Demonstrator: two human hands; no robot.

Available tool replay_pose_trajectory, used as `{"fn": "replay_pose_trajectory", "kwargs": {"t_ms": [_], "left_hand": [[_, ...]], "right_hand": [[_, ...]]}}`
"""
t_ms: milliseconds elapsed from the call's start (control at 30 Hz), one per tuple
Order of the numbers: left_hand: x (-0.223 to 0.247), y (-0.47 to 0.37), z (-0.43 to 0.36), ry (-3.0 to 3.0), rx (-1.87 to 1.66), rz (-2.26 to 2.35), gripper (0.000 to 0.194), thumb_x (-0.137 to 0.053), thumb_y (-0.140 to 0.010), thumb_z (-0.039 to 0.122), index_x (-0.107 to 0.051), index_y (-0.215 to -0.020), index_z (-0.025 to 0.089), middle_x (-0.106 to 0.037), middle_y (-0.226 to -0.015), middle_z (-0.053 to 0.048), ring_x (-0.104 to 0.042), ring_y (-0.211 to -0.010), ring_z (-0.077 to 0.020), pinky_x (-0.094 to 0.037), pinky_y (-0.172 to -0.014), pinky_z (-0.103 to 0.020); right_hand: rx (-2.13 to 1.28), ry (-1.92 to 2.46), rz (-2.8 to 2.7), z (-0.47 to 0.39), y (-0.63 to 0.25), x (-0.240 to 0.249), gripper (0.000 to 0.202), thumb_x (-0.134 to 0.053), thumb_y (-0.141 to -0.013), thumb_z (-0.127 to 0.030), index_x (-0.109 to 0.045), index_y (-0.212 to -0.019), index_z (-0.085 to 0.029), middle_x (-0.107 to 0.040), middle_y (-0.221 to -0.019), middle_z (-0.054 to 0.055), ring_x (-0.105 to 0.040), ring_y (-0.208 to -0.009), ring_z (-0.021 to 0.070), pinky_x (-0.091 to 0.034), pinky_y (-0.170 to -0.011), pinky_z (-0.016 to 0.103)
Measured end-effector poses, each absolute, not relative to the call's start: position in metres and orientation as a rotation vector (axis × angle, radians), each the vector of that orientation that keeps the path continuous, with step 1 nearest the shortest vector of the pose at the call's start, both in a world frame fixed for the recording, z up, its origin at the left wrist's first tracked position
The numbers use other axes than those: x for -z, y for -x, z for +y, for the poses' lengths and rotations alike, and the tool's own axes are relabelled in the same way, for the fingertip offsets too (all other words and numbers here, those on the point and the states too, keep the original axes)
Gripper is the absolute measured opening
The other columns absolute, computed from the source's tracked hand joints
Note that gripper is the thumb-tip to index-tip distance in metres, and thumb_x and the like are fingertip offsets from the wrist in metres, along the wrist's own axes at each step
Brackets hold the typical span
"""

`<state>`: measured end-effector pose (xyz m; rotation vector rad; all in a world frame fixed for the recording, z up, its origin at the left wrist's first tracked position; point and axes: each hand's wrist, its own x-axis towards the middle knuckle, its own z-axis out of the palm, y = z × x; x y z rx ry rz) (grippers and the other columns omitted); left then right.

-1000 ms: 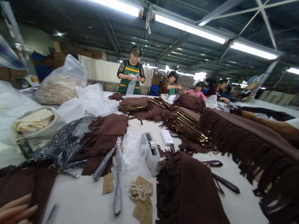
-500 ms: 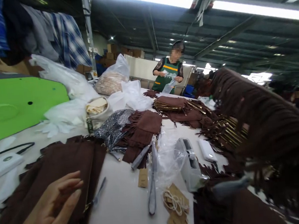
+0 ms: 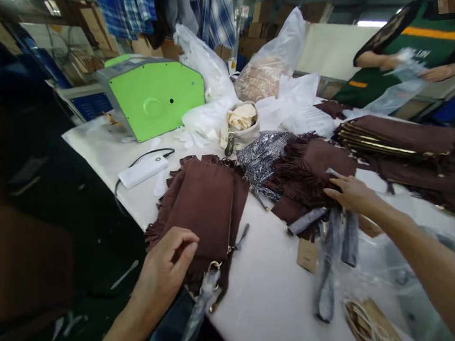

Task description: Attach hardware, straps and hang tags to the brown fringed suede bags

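Note:
My left hand (image 3: pixel 170 263) is over the near part of a brown fringed bag (image 3: pixel 203 210). Its fingers are loosely bent, a small gap shows before the thumb, and nothing is in it. A grey strap in clear plastic (image 3: pixel 201 300) hangs from the bag's gold ring, off the table edge. To the right, my right hand (image 3: pixel 351 194) closes on a grey wrist strap (image 3: pixel 349 237), over a pile of brown fringed pieces (image 3: pixel 324 159). One strap end pokes past the fingertips. Beside it lie another grey strap (image 3: pixel 324 294) and a brown card tag (image 3: pixel 307 255).
A green machine (image 3: pixel 157 99), a white power bank (image 3: pixel 143 171) and a cream pouch (image 3: pixel 243 129) stand behind. Stacked brown bags (image 3: pixel 411 138) lie at right, tags with white string (image 3: pixel 370 322) in front. A co-worker (image 3: pixel 412 53) handles clear plastic across the table.
My view has swung left and down. My right hand has come into view with a grey strap over the pile. The raised brown fringed piece at right is out of view. My left hand remains by its bag.

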<state>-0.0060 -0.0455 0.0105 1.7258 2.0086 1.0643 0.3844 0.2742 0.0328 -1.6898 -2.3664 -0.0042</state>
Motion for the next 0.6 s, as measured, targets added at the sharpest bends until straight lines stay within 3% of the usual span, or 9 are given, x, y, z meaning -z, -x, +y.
{"fn": "replay_pose_trajectory", "kwargs": {"t_ms": [100, 167, 267, 433, 600], "left_hand": [[-0.003, -0.015, -0.048, -1.847, -0.884, 1.940, 0.014, -0.048, -0.095, 0.031, -0.058, -0.094, 0.023, -0.062, -0.092, -0.001, -0.061, -0.086, -0.0171, -0.047, -0.079, -0.029], [0.002, -0.028, -0.047, -1.974, -0.720, 1.962, 0.012, -0.058, -0.089, 0.032, -0.058, -0.094, 0.021, -0.061, -0.091, -0.003, -0.060, -0.086, -0.0210, -0.046, -0.078, -0.034], [0.015, -0.036, -0.043, -2.159, -0.539, 2.015, 0.018, -0.064, -0.082, 0.033, -0.059, -0.091, 0.019, -0.061, -0.089, -0.006, -0.058, -0.085, -0.0268, -0.046, -0.077, -0.039], [0.033, -0.029, -0.032, -2.352, -0.520, 1.898, 0.022, -0.046, -0.091, 0.035, -0.059, -0.093, 0.018, -0.062, -0.093, -0.010, -0.057, -0.087, -0.0291, -0.045, -0.080, -0.043], [0.021, -0.019, -0.023, -2.448, -0.472, 1.834, 0.032, -0.032, -0.090, 0.025, -0.063, -0.085, 0.018, -0.062, -0.090, -0.011, -0.056, -0.086, -0.0296, -0.045, -0.081, -0.045]], "right_hand": [[0.014, 1.730, -2.345, 0.250, -0.374, -0.034, 0.034, -0.062, -0.085, -0.029, -0.068, -0.112, -0.010, -0.066, -0.120, 0.020, -0.058, -0.113, 0.0333, -0.042, -0.096, 0.046], [0.046, 1.776, -2.285, 0.227, -0.373, -0.052, 0.037, -0.055, -0.088, -0.032, -0.066, -0.118, -0.013, -0.067, -0.118, 0.016, -0.062, -0.107, 0.0296, -0.045, -0.092, 0.041], [-0.117, 1.826, -2.198, 0.177, -0.380, -0.080, 0.029, -0.053, -0.086, -0.033, -0.074, -0.100, -0.018, -0.075, -0.096, 0.006, -0.067, -0.084, 0.0215, -0.049, -0.074, 0.030], [-0.539, 1.924, -2.039, 0.084, -0.405, -0.085, 0.029, -0.056, -0.080, -0.039, -0.072, -0.070, -0.017, -0.071, -0.064, 0.002, -0.059, -0.057, 0.0152, -0.039, -0.053, 0.024], [-0.625, 2.043, -2.004, 0.015, -0.424, -0.059, 0.026, -0.057, -0.080, -0.037, -0.071, -0.070, -0.018, -0.068, -0.063, 0.001, -0.059, -0.059, 0.0157, -0.036, -0.054, 0.024]]}}
